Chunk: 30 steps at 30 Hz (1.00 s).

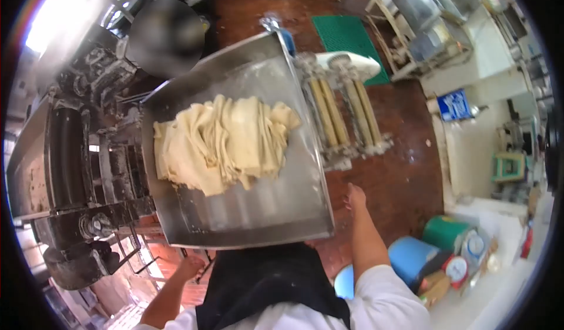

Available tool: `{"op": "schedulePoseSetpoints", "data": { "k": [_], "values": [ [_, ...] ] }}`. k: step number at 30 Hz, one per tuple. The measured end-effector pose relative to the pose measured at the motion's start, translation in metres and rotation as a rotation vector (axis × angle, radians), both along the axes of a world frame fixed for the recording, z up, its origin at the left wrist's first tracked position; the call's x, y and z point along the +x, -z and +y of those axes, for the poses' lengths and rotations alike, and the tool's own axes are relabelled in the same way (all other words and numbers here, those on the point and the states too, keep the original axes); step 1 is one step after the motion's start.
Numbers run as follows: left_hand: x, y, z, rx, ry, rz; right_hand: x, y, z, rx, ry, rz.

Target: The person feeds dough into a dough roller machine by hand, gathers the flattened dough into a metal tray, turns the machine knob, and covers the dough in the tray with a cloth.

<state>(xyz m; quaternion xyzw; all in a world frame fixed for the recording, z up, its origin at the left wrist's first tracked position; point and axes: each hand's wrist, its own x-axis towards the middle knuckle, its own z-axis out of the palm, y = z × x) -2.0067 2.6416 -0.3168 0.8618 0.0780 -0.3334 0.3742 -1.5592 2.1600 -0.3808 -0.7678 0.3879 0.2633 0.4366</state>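
Note:
A thick heap of pale folded dough [232, 142] lies in ruffled layers in a wide metal tray [258, 218] in front of me. My right hand [355, 198] hangs in the air just right of the tray, over the red floor. Its fingers are loosely apart with nothing in them. Low on the left, my left hand [191, 266] is below the tray's near edge, beside a thin dark bar. Its fingers are too small and unclear to make out, and neither hand touches the dough.
A dark machine with rollers [67, 153] adjoins the tray's left side. Two roller units [343, 109] are on the right. A green mat [346, 39] lies on the floor farther off. Blue barrel [411, 258], green drum [445, 234] and dial scale [456, 269] stand lower right.

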Motion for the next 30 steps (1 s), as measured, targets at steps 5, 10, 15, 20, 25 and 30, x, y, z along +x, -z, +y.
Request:
{"op": "schedulePoseSetpoints", "data": {
  "k": [5,10,15,20,25,30],
  "values": [
    [0.001,-0.013,-0.021,0.069,0.002,0.13,0.081,0.078,0.007,0.101,0.09,-0.054],
    [0.002,-0.033,-0.04,-0.03,-0.686,0.62,0.105,0.162,-0.03,0.287,-0.093,0.191],
    [0.021,-0.051,-0.052,-0.05,-0.787,0.73,0.115,0.164,-0.03,0.274,-0.155,0.189],
    [0.032,-0.06,-0.047,-0.132,-0.98,0.664,0.114,0.16,-0.031,0.249,-0.183,0.178],
    [0.019,-0.044,-0.049,-0.14,-1.087,0.708,0.118,0.155,-0.03,0.197,-0.238,0.15],
    [0.015,-0.013,-0.042,-0.062,-0.758,0.867,0.107,0.146,-0.037,0.205,-0.254,0.115]
  ]
}}
